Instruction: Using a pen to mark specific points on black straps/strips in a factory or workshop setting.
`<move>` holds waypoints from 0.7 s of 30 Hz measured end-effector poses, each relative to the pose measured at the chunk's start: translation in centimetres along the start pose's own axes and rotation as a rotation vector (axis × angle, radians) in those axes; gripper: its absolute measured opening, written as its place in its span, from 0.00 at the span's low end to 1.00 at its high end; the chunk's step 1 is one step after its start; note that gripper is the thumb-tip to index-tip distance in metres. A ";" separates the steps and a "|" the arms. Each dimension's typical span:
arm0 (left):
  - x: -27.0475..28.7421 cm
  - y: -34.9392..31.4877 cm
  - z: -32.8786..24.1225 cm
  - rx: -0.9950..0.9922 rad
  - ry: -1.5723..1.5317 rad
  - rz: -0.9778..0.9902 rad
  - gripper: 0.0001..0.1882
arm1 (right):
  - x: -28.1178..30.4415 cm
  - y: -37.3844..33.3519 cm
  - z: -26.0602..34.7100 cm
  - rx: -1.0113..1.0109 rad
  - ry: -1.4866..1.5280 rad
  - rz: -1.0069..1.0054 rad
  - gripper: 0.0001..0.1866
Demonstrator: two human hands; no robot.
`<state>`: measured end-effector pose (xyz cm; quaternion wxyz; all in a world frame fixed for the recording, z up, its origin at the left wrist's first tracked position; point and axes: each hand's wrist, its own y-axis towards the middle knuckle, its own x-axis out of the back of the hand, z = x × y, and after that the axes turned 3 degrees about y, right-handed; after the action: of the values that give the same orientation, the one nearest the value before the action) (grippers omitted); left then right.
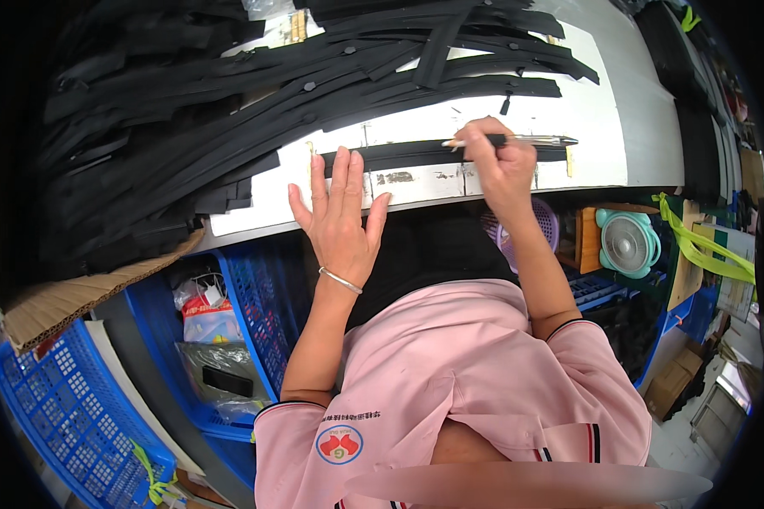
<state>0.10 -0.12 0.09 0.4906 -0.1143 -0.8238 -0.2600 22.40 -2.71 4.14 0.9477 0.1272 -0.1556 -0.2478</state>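
Observation:
A narrow black fabric strip (416, 153), with a line running along its length, lies straight across a marked white board (272, 197). My left hand (339, 212) rests flat on the board with fingers spread, and its fingertips press on the strip's left part. In my right hand (502, 165) is a slim pen (555, 141), gripped between thumb and fingers. The pale tip points left, over the strip, and the clear-and-dark barrel sticks out to the right. I cannot tell whether the tip touches the fabric.
Many black strips (195, 153) are heaped at the left and back; a small dark tab (505, 104) hangs off one. Blue plastic baskets (68, 407) stand below at left, beside a cardboard flap (102, 284). A turquoise fan (626, 243) and purple basket (545, 222) sit under the table's right side.

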 end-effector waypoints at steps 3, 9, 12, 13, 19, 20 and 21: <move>0.1 0.0 -0.1 0.009 0.011 0.011 0.34 | 2.1 0.2 -2.3 0.010 -0.236 -0.022 0.13; 0.3 0.1 -0.2 0.004 -0.001 0.044 0.34 | 2.3 -0.1 -3.1 -0.016 -0.163 -0.010 0.15; 0.5 0.1 -0.2 0.003 0.020 0.071 0.35 | 1.9 0.0 -2.3 0.009 -0.140 0.000 0.16; 0.5 0.1 -0.4 -0.003 0.021 0.075 0.35 | 2.0 0.1 -2.1 0.001 -0.177 0.012 0.15; -0.6 1.6 -3.7 -0.098 -0.182 0.020 0.34 | 1.9 0.0 -2.3 0.052 -0.234 0.008 0.13; -1.0 2.0 -4.7 -0.131 -0.232 -0.011 0.32 | 1.7 0.0 -2.2 0.053 -0.233 0.006 0.13; -1.3 2.4 -5.7 -0.131 -0.253 0.005 0.29 | 1.8 0.0 -2.3 0.044 -0.210 0.000 0.12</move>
<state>6.07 -1.11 1.88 0.3748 -0.1801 -0.8601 -0.2954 24.68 -3.25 2.44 0.9232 0.1213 -0.2596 -0.2562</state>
